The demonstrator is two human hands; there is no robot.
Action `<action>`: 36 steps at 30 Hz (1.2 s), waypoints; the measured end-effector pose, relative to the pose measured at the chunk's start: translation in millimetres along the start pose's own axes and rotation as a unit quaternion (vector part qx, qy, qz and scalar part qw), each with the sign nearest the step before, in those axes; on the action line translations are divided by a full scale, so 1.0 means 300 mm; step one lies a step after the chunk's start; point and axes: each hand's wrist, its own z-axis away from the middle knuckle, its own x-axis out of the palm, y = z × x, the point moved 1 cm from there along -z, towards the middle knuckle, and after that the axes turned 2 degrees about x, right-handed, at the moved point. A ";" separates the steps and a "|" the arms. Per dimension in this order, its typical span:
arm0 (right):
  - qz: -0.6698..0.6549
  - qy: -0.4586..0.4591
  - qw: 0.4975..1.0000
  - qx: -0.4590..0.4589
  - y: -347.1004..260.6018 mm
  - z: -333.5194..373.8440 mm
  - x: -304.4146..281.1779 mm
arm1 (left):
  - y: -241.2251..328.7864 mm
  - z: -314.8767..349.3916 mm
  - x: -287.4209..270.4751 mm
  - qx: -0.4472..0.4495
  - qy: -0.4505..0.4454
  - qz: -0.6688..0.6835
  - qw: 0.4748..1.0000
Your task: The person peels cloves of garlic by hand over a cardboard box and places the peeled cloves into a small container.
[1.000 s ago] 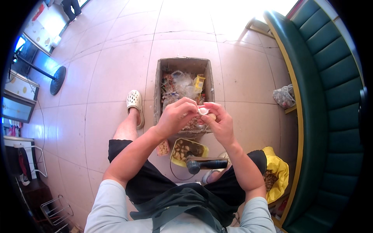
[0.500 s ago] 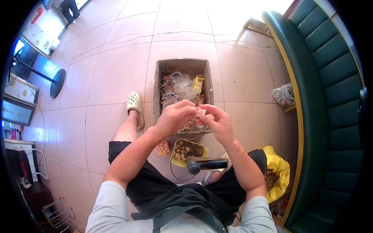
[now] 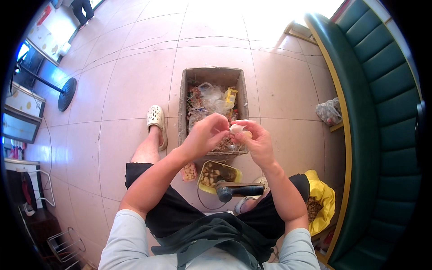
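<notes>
Above the near end of a waste bin, my right hand (image 3: 257,140) is closed on a garlic clove (image 3: 236,129) with whitish skin. A yellowish piece (image 3: 247,134), perhaps another clove, shows against the same fingers. My left hand (image 3: 208,133) pinches at the left side of the white clove, its fingertips partly hidden. Below the hands stands a yellow tub (image 3: 219,174) of cloves in dark liquid. Pale peeled cloves fill a small pink container (image 3: 189,172) beside it.
The grey bin (image 3: 183,99) holds plastic bags and scraps. A black-handled object (image 3: 238,191) overlaps the tub. At right are a yellow sack (image 3: 325,200) of brownish pieces, a green bench (image 3: 382,112) and a plastic bag (image 3: 328,111). A stand base (image 3: 66,95) is left.
My left fingers have drawn slightly back and left from the clove, and more of its white surface shows. The right hand has shifted slightly right.
</notes>
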 end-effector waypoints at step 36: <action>0.107 -0.037 0.992 0.062 0.003 0.006 -0.005 | 0.010 -0.016 -0.015 0.039 -0.038 -0.011 0.998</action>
